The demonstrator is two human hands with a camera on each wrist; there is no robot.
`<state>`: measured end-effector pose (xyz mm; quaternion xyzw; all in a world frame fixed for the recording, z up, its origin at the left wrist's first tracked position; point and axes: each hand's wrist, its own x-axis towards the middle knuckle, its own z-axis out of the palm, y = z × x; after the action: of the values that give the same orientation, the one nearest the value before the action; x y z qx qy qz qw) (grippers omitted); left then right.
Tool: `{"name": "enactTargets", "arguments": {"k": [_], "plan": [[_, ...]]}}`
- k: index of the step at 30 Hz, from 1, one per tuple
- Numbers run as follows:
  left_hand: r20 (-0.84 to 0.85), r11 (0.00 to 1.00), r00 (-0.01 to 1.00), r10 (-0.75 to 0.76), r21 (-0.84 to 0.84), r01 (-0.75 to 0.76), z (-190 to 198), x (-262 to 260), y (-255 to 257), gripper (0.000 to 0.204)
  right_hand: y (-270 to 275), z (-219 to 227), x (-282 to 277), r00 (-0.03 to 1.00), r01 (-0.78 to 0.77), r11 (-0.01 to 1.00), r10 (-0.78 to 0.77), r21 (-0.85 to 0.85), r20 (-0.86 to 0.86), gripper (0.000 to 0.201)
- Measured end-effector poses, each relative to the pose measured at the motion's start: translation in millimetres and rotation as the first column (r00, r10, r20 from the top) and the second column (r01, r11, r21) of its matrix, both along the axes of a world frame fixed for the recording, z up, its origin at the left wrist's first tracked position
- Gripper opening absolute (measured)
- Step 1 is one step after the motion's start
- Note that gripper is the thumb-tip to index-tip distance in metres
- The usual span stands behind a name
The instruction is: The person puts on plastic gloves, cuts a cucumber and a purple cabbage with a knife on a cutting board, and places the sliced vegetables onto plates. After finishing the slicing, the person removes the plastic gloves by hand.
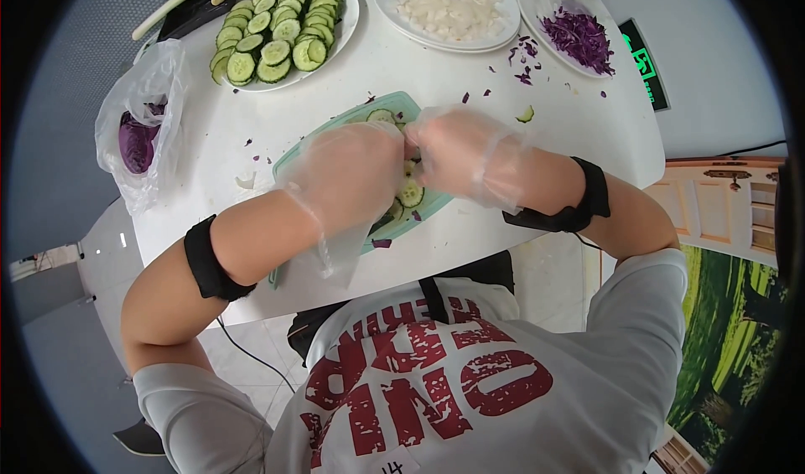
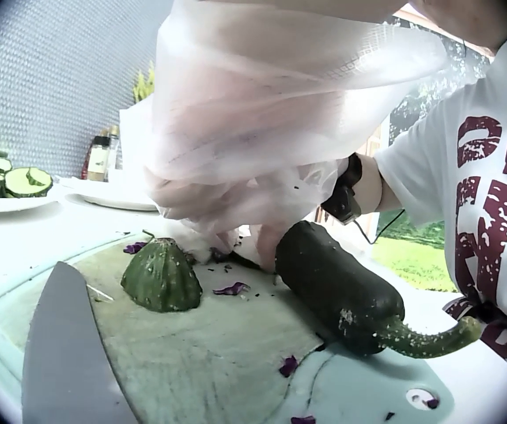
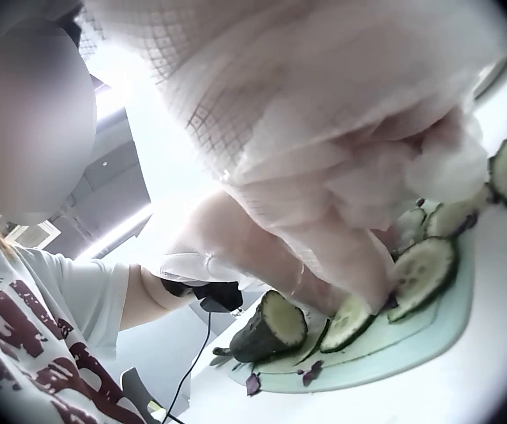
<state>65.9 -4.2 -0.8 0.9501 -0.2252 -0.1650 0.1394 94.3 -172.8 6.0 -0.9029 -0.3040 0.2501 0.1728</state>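
Observation:
My hands wear clear plastic gloves and meet over the pale green cutting board (image 1: 293,157). My left hand (image 1: 356,168) is low over the board, its fingertips beside the cucumber slices (image 3: 346,322); the glove and palm hide its grip. My right hand (image 1: 465,143) curls over the row of slices, thumb down against a cucumber slice (image 3: 423,276) and fingers bent around the far side. Below my left wrist lie a stemmed cucumber piece (image 2: 342,287), a small cucumber end (image 2: 161,276) and a knife blade (image 2: 70,353). Purple cabbage bits (image 2: 231,289) are scattered between them.
A plate of cucumber slices (image 1: 285,30) stands at the far left. White plates (image 1: 381,9) of pale slices and shredded purple cabbage (image 1: 579,42) are at the back right. A bagged purple cabbage (image 1: 138,143) sits at the left edge. Cabbage scraps and a cucumber bit (image 1: 526,114) lie nearby.

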Motion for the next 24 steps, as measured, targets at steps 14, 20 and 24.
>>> {"name": "enactTargets", "arguments": {"k": [14, 20, 24], "plan": [[-0.093, 0.989, 0.994, 0.060, -0.130, -0.072, 12, 1, 10, 0.022, -5, 19, 9, 0.987, 0.057, 0.995, -0.067, -0.076, -0.145, 0.022], [-0.217, 0.956, 0.967, 0.134, -0.229, -0.184, 35, 13, 18, 0.021, -16, 29, 17, 0.987, 0.141, 0.974, -0.124, 0.179, -0.103, 0.019], [-0.220, 0.902, 0.951, 0.218, -0.326, -0.282, 40, 14, 29, 0.023, -8, 44, 21, 0.945, 0.265, 0.949, -0.219, 0.171, -0.244, 0.019]]}}
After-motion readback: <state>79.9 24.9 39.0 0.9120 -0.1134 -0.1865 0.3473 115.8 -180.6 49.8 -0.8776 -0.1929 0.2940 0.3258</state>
